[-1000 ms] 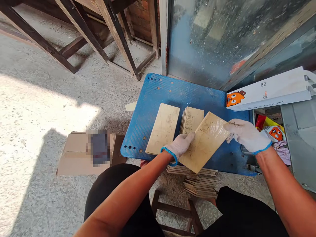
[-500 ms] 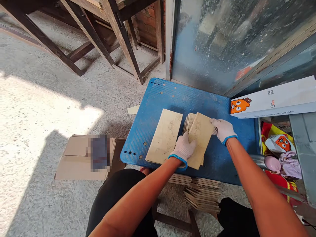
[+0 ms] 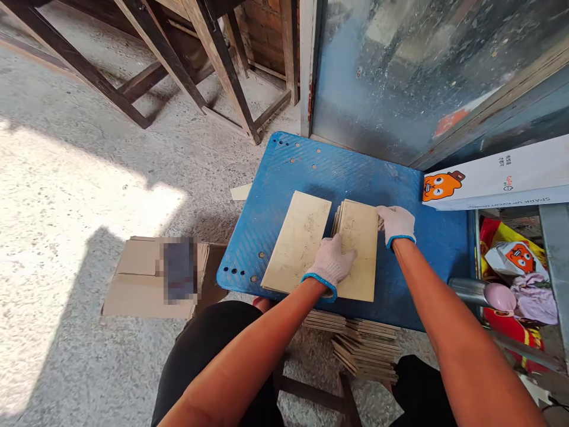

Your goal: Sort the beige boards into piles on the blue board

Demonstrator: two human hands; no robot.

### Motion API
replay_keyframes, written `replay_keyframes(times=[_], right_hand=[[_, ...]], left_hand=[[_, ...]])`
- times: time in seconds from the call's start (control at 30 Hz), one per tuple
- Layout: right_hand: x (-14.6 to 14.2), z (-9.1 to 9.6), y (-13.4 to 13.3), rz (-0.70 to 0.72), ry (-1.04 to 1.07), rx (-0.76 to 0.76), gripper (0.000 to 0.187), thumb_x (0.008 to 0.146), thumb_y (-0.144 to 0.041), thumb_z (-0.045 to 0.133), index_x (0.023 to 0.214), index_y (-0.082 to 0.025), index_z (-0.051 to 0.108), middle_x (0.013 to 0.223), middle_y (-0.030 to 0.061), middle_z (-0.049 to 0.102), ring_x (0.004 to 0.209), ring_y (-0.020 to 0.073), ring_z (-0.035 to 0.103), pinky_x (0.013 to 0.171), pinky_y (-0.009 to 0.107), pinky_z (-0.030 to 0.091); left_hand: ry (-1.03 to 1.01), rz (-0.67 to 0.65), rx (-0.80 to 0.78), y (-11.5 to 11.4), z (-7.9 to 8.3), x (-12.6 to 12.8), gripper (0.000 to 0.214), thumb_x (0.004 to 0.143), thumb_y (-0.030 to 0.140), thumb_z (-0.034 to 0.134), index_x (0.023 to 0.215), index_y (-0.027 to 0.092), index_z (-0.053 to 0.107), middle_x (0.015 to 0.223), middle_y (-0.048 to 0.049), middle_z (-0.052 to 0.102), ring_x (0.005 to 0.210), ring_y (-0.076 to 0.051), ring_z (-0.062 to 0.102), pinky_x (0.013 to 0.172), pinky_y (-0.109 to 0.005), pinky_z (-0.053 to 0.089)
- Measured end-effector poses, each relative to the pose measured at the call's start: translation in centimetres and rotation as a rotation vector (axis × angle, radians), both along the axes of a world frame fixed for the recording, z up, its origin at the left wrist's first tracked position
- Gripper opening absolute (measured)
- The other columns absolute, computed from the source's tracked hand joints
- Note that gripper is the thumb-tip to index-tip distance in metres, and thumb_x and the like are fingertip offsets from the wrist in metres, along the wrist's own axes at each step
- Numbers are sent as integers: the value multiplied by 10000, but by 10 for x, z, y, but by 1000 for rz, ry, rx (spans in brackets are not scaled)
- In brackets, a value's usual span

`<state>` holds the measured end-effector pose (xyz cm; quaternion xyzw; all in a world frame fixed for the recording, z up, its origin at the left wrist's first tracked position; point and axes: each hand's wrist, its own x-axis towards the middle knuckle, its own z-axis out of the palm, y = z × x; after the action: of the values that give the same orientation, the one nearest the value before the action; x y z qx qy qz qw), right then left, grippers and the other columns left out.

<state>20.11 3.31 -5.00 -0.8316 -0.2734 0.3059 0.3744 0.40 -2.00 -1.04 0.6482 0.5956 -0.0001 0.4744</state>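
Observation:
A stack of thin, pale boards (image 3: 358, 237) with dark speckles lies on a blue plastic tabletop (image 3: 249, 225). My left hand (image 3: 333, 261), in a white knit glove with a blue cuff, grips the stack's left edge, the thumb over the top board. At the upper right edge my gloved right hand (image 3: 397, 225) is closed with curled fingers on the boards; its fingertips are partly hidden. Left of this stack lies another pale board (image 3: 297, 237), apart at the top and partly behind my left hand near the bottom.
More boards are piled (image 3: 371, 347) below the table's near edge. A long white box (image 3: 498, 175) with an orange cartoon stands at the right, above a metal cup (image 3: 466, 290) and bright packaging. A cardboard box (image 3: 137, 284) sits on the floor at left. A glass panel (image 3: 377, 89) borders the back.
The top board has turned from a slant to nearly straight, lining up with the boards under it. My right hand has shifted slightly up and left along its edge.

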Motion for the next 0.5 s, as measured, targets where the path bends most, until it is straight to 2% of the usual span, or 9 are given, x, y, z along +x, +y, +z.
replay_keyframes(times=[0.1, 0.17, 0.23, 0.3, 0.4, 0.5], right_hand=[[-10, 17, -2, -138, -44, 225, 223, 768, -379, 592, 631, -224, 511, 492, -39, 531, 450, 119, 517, 472, 226, 459], [-15, 27, -14, -105, -63, 262, 252, 781, -408, 588, 629, -221, 515, 518, -30, 540, 483, 126, 530, 504, 236, 464], [-18, 31, -36, -12, -76, 204, 286, 789, -436, 594, 623, -216, 518, 541, -29, 535, 517, 127, 532, 541, 242, 458], [-22, 28, -66, 67, -93, 107, 327, 804, -476, 586, 624, -215, 506, 566, -40, 518, 547, 123, 514, 575, 247, 440], [-30, 15, -112, 142, -138, -79, 398, 833, -572, 542, 660, -216, 506, 594, -50, 504, 583, 127, 469, 605, 260, 404], [-40, -2, -144, 191, -87, -231, 447, 836, -647, 491, 805, -214, 598, 721, -5, 617, 681, 170, 526, 649, 285, 408]], left_hand=[[-16, 17, -11, 1, 1, 0, 217, 870, 378, 541, 985, 195, 520, 1098, -111, 614, 1025, -230, 616, 823, -290, 453], [-25, 14, -11, 1, 1, -1, 225, 860, 374, 551, 984, 191, 506, 1126, -121, 598, 1047, -233, 605, 836, -292, 454], [-38, -12, 6, -2, 0, -2, 308, 816, 386, 602, 1022, 184, 494, 1170, -134, 570, 1077, -243, 587, 863, -300, 457], [-31, -63, 50, -7, -2, -3, 486, 723, 394, 691, 1098, 175, 473, 1212, -138, 535, 1117, -256, 558, 910, -318, 454], [47, -178, 131, -23, -3, -5, 781, 552, 395, 803, 1193, 148, 432, 1244, -143, 497, 1162, -288, 508, 976, -365, 438], [159, -297, 172, -42, -3, -6, 1069, 398, 397, 879, 1289, 91, 372, 1336, -201, 431, 1235, -348, 439, 1030, -417, 410]])
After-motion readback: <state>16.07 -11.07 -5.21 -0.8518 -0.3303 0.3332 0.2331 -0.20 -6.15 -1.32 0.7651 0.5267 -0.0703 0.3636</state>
